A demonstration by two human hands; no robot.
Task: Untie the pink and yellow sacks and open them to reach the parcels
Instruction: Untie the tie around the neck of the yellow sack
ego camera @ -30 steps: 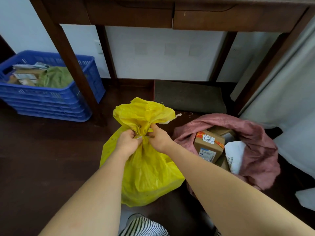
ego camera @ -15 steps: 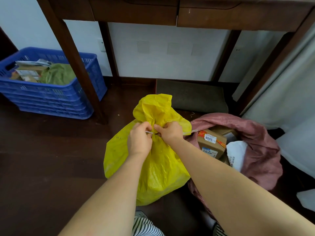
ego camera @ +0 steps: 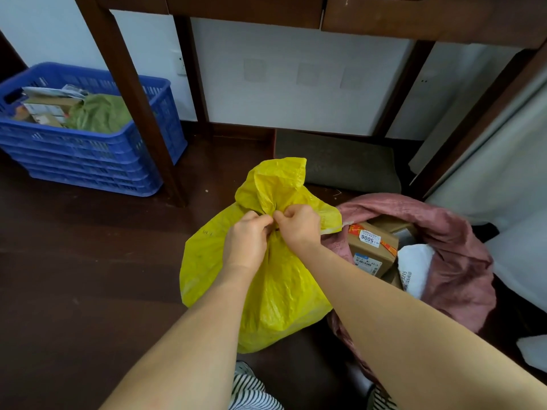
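While the yellow sack [ego camera: 266, 279] stands on the dark floor [ego camera: 88, 276], both hands work at its gathered neck. The left hand [ego camera: 247, 242] pinches the neck with a curled grip; the right hand [ego camera: 299, 227] pinches it likewise, fingertips touching the left. At 3 o'clock of the yellow sack, touching it, the pink sack [ego camera: 455, 261] lies open, exposing a cardboard parcel [ego camera: 371, 250]. At 10 o'clock, well apart, sits a blue crate [ego camera: 88, 155].
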